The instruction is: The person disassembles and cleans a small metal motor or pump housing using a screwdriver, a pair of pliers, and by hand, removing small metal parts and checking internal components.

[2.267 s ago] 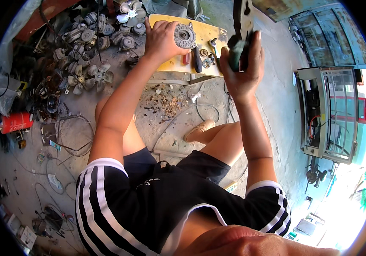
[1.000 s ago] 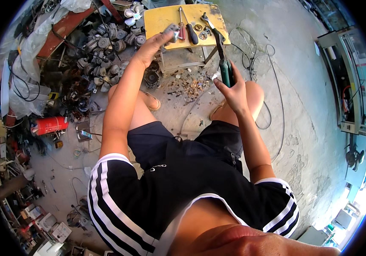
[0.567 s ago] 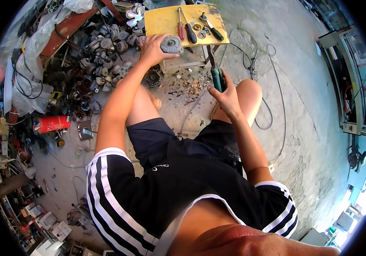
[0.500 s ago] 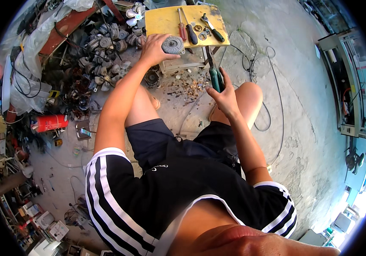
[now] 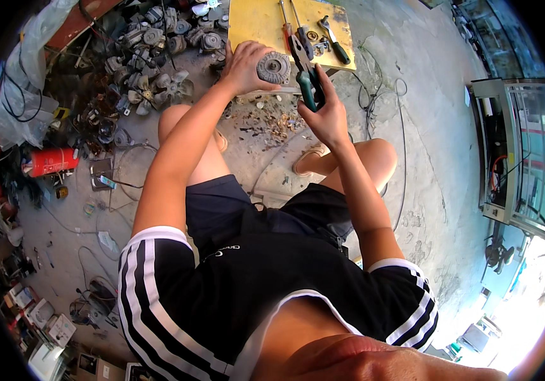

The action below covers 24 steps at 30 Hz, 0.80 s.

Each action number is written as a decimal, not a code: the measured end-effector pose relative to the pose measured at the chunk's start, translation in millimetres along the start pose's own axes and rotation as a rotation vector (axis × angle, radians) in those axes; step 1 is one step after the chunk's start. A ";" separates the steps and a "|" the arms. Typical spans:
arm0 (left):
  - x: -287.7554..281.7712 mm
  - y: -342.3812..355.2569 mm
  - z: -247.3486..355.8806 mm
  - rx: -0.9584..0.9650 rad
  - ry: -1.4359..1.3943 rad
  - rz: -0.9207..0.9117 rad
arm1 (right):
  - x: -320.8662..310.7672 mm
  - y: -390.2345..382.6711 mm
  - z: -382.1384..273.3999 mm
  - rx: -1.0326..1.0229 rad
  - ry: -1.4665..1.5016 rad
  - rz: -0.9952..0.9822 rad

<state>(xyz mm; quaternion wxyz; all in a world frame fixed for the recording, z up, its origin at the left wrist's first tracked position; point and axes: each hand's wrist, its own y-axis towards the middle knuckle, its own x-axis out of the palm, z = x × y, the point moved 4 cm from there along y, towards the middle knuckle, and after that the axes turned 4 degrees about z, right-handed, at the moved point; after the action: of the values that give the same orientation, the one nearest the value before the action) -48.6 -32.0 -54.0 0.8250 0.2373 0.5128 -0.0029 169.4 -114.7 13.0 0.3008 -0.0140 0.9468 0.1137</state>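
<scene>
Both hands were full.
The left hand [image 5: 245,68] gripped a round grey part [image 5: 274,68]; the right hand [image 5: 328,119] clasped green-handled pliers [image 5: 307,87], jaws too small to judge.

A yellow, scuffed surface [image 5: 256,25] stands on a grey concrete floor [image 5: 431,140], cracked and stained, with small debris [image 5: 275,124] scattered below the surface's near edge. Well out from its right edge stand a metal-framed glass cabinet [image 5: 530,152] and, farther back, framed blue panels [image 5: 498,41]. Glaring white light [image 5: 533,305] fills the lower right.
</scene>
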 end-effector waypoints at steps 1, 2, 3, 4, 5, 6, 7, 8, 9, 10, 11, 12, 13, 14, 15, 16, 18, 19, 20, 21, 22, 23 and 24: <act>1.0 0.3 -3.8 0.003 -0.002 0.025 | 4.1 3.0 -3.3 -0.066 -0.045 0.045; 2.5 2.8 -9.2 0.006 -0.003 0.049 | 9.4 5.0 -4.9 -0.083 -0.080 0.046; 3.6 2.7 -13.3 0.008 -0.004 0.075 | 14.2 6.4 -6.5 -0.100 -0.116 0.045; 2.2 3.8 -13.9 -0.012 0.008 0.050 | 17.7 8.2 -6.7 -0.118 -0.149 0.050; 0.7 6.5 -13.7 -0.032 0.019 0.025 | 20.4 8.6 -5.8 -0.164 -0.195 0.054; 0.2 8.0 -13.4 -0.051 0.030 0.001 | 22.2 9.3 -3.6 -0.138 -0.298 0.000; 0.6 6.6 -12.7 -0.031 0.040 0.027 | 23.2 8.2 -1.6 -0.110 -0.400 -0.055; 1.9 6.2 -13.5 -0.033 0.039 0.021 | 24.2 7.2 0.7 -0.082 -0.502 -0.109; 3.3 6.3 -14.2 -0.035 0.039 0.015 | 24.0 6.9 0.7 -0.098 -0.517 -0.086; 2.5 7.5 -14.0 -0.037 0.039 0.011 | 23.7 6.8 -1.1 -0.073 -0.561 -0.078; 1.6 8.0 -13.7 -0.060 0.037 -0.031 | 22.7 6.0 -4.5 -0.048 -0.606 -0.070; 2.7 8.1 -14.3 -0.061 0.036 -0.021 | 21.9 6.1 -5.9 -0.022 -0.651 -0.060; 3.1 8.6 -15.4 -0.060 0.036 -0.011 | 22.3 7.9 -4.6 -0.008 -0.617 -0.063; 3.6 9.0 -16.5 -0.059 0.037 -0.002 | 22.4 6.7 -7.4 -0.053 -0.586 -0.034; 4.4 9.0 -17.8 -0.057 0.050 0.003 | 22.3 3.8 -11.5 -0.097 -0.555 -0.005; 5.5 8.3 -18.4 -0.056 0.062 0.005 | 22.0 1.7 -14.8 -0.140 -0.523 0.023; 7.8 7.7 -19.2 -0.055 0.066 0.006 | 22.6 2.8 -21.2 -0.184 -0.566 -0.024; 6.2 9.1 -17.8 -0.051 0.056 0.003 | 23.0 2.1 -23.5 -0.200 -0.588 -0.043; 5.0 10.3 -16.0 -0.047 0.046 -0.001 | 21.6 1.3 -19.1 -0.150 -0.537 -0.032; 4.8 9.4 -14.0 -0.066 0.048 -0.024 | 19.9 0.3 -10.5 -0.101 -0.486 -0.019; 3.0 9.1 -11.6 -0.086 0.052 -0.041 | 18.1 1.1 -2.1 -0.058 -0.435 -0.005; 2.6 9.7 -10.6 -0.106 0.056 -0.059 | 14.5 1.0 1.1 -0.103 -0.205 0.088; 2.6 11.5 -10.3 -0.102 0.055 -0.053 | 13.1 1.6 14.1 0.083 -0.078 0.016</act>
<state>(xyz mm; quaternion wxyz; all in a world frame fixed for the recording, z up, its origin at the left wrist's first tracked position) -53.2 -17.1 -55.4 0.8213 0.1811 0.5409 0.0081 166.5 -109.4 -5.3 0.3368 0.0107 0.9383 0.0773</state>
